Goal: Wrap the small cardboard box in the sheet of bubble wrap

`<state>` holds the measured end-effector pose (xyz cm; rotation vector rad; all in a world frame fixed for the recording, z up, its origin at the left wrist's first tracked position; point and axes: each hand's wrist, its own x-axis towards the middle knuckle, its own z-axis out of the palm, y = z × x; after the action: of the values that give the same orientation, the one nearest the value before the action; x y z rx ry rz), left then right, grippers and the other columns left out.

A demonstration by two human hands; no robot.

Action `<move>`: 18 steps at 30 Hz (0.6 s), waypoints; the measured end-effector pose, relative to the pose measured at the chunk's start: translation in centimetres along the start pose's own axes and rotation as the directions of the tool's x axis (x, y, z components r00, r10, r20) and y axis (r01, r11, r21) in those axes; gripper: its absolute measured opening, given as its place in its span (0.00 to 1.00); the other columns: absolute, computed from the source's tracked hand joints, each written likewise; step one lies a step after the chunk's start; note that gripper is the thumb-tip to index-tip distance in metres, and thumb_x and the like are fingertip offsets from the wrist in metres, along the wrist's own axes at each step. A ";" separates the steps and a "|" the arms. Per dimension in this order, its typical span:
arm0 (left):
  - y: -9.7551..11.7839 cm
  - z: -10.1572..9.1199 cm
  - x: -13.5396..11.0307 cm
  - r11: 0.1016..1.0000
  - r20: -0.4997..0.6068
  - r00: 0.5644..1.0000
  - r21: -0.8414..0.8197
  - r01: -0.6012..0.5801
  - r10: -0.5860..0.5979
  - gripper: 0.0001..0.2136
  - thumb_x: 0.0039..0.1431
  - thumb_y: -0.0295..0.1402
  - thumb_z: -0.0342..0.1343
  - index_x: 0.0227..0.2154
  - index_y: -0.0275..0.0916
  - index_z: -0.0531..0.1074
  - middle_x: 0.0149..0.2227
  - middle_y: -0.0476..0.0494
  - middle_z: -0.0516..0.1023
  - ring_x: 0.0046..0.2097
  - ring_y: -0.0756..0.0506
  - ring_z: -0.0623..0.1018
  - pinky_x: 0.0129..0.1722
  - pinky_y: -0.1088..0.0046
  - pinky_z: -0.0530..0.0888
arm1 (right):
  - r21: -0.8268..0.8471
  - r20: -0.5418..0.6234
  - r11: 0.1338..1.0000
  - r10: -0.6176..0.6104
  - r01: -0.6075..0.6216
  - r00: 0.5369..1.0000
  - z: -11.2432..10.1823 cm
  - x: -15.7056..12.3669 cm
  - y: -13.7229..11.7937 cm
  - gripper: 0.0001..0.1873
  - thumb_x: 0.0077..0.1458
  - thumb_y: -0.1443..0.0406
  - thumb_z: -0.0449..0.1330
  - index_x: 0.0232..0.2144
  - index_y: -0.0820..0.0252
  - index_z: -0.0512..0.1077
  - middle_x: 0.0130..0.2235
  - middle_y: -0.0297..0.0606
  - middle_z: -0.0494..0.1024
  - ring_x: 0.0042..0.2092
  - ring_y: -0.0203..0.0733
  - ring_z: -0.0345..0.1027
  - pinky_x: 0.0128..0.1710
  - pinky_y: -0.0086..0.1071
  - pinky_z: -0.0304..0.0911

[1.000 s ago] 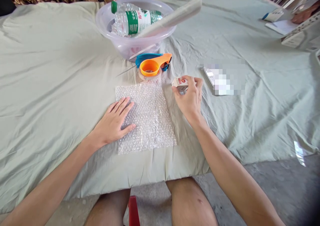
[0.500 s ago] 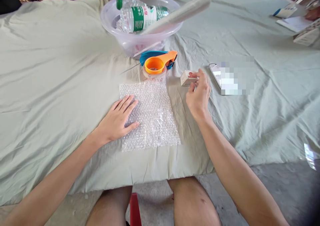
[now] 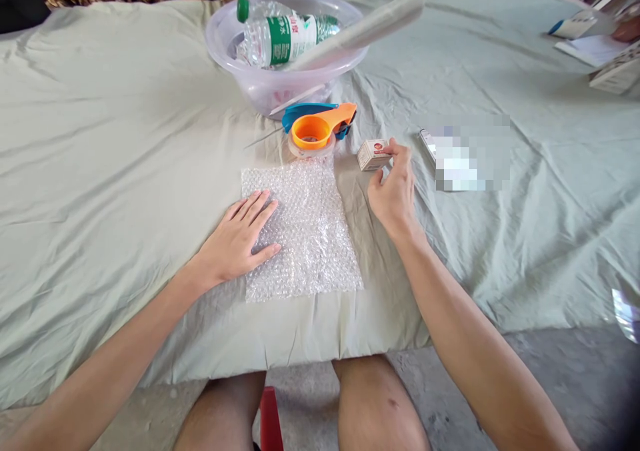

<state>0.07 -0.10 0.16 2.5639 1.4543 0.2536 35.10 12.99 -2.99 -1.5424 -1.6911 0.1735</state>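
My left hand (image 3: 235, 241) lies flat with spread fingers on the left part of a square sheet of bubble wrap (image 3: 310, 238). To the right of the sheet sits a small white box with a red mark (image 3: 371, 156). My right hand (image 3: 393, 194) is at that box; its index finger touches the box's right side. Its thumb is apart from the index finger, near the lower front edge, and I see no grip round the box. Just beyond the sheet is an orange and blue tape dispenser (image 3: 320, 128) with a roll of clear tape.
A translucent plastic basin (image 3: 285, 81) stands at the back, holding a green-labelled bottle (image 3: 285, 38) and a long clear roll (image 3: 360, 31). A phone (image 3: 429, 146), partly pixelated, lies right of my right hand. At far right are boxes (image 3: 617, 71), paper and another person's hand.
The small box and my right hand have shifted slightly left together. My left hand stays on the bubble wrap. The whole view has moved a little.
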 end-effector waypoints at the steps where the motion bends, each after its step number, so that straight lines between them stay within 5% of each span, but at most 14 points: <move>1: 0.0 0.0 0.0 1.000 -0.001 1.000 0.002 0.001 -0.001 0.38 0.82 0.55 0.49 0.84 0.39 0.52 0.87 0.33 0.49 0.87 0.30 0.54 0.84 0.44 0.59 | -0.012 -0.007 1.000 -0.006 0.006 1.000 0.1 0.0 0.0 0.33 0.63 0.72 0.54 0.68 0.49 0.63 0.72 0.48 0.78 0.75 0.59 0.71 0.77 0.67 0.64; 7: 0.0 0.1 -0.1 1.000 -0.010 1.000 0.011 0.001 -0.001 0.38 0.83 0.56 0.46 0.84 0.39 0.52 0.87 0.35 0.49 0.87 0.32 0.53 0.84 0.46 0.59 | -0.005 -0.048 1.000 -0.030 0.030 0.998 -1.1 -0.9 -1.1 0.26 0.68 0.69 0.53 0.66 0.47 0.67 0.79 0.48 0.69 0.79 0.60 0.65 0.80 0.72 0.58; 10: -0.1 0.2 -0.1 1.000 -0.013 1.000 0.008 0.001 -0.001 0.38 0.82 0.56 0.47 0.84 0.39 0.53 0.87 0.34 0.49 0.87 0.31 0.54 0.84 0.45 0.60 | -0.029 0.025 0.997 -0.065 0.066 0.998 -2.7 0.3 -2.9 0.25 0.70 0.69 0.54 0.66 0.49 0.69 0.78 0.48 0.69 0.81 0.61 0.61 0.81 0.70 0.56; 14: -0.1 0.2 0.0 1.000 -0.013 1.000 0.009 -0.003 0.003 0.38 0.82 0.57 0.47 0.83 0.38 0.54 0.87 0.33 0.50 0.86 0.30 0.54 0.84 0.43 0.60 | -0.047 0.238 0.990 -0.117 0.131 0.964 -3.4 5.9 -5.6 0.25 0.72 0.70 0.56 0.65 0.42 0.75 0.71 0.39 0.80 0.75 0.58 0.71 0.80 0.61 0.64; 18: -0.1 0.0 0.1 1.000 -0.003 1.000 0.009 0.005 -0.005 0.38 0.82 0.57 0.46 0.83 0.38 0.55 0.87 0.33 0.50 0.87 0.30 0.54 0.84 0.43 0.59 | -0.072 0.433 0.965 -0.199 0.254 0.879 -1.1 12.2 -6.7 0.34 0.65 0.78 0.63 0.69 0.53 0.75 0.78 0.40 0.72 0.82 0.55 0.62 0.85 0.57 0.55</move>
<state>0.07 -0.03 0.11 2.5683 1.4662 0.2512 31.70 21.70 7.44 -1.4513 -2.2516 0.3002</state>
